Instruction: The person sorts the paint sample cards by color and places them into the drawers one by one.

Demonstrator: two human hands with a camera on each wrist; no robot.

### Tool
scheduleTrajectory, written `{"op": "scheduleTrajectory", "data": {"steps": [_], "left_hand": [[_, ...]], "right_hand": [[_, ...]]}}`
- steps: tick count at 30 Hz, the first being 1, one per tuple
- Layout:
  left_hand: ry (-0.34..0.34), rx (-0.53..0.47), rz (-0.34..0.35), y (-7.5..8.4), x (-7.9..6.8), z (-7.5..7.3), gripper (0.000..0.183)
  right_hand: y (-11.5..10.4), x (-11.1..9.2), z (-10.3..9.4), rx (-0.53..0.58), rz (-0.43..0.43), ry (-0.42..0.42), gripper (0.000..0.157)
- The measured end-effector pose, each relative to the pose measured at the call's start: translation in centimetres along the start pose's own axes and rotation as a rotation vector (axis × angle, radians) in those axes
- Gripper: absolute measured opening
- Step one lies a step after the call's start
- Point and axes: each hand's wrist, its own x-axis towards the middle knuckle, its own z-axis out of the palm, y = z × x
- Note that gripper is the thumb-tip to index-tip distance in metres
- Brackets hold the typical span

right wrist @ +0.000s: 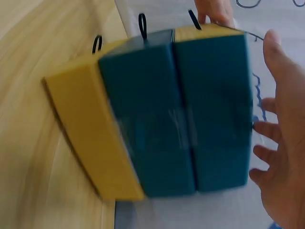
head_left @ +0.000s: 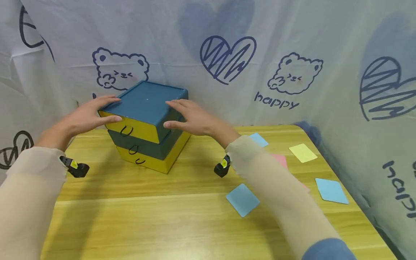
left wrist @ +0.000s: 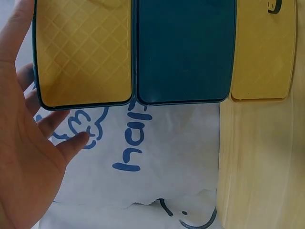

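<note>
A stack of three small drawer boxes stands at the back left of the table in the head view. The top box (head_left: 146,104) has a blue-green lid and a yellow front, the middle box (head_left: 138,145) is dark green, and the bottom box (head_left: 152,163) is yellow; each front has a black loop pull. My left hand (head_left: 86,115) lies at the top box's left front corner, fingers extended and thumb over the front edge. Opposite it, my right hand (head_left: 193,117) is at the box's right edge, fingers and thumb straight and spread. The right wrist view shows this hand (right wrist: 286,129) beside the lid.
Square paper cards lie on the right of the wooden table (head_left: 146,224): a blue card (head_left: 243,199) nearer the middle, another blue card (head_left: 331,190) and a yellow card (head_left: 303,152) by the right edge. A pink card (head_left: 281,160) is partly behind my right sleeve. A printed white cloth (head_left: 234,108) hangs behind.
</note>
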Motion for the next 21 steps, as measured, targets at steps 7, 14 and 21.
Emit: {"op": "scheduleTrajectory", "data": {"steps": [7, 14, 21], "left_hand": [[-0.024, -0.035, -0.015, 0.3, 0.6, 0.2, 0.077], [-0.028, -0.019, -0.042, 0.6, 0.5, 0.3, 0.076], [-0.024, 0.037, -0.004, 1.8, -0.2, 0.8, 0.072]], "right_hand": [[-2.4, 2.7, 0.8, -0.055, 0.045, -0.018, 0.081], [-3.3, 3.5, 0.3, -0.105, 0.055, -0.116, 0.082], [-2.2, 2.3, -0.5, -0.120, 0.027, -0.148, 0.079]]}}
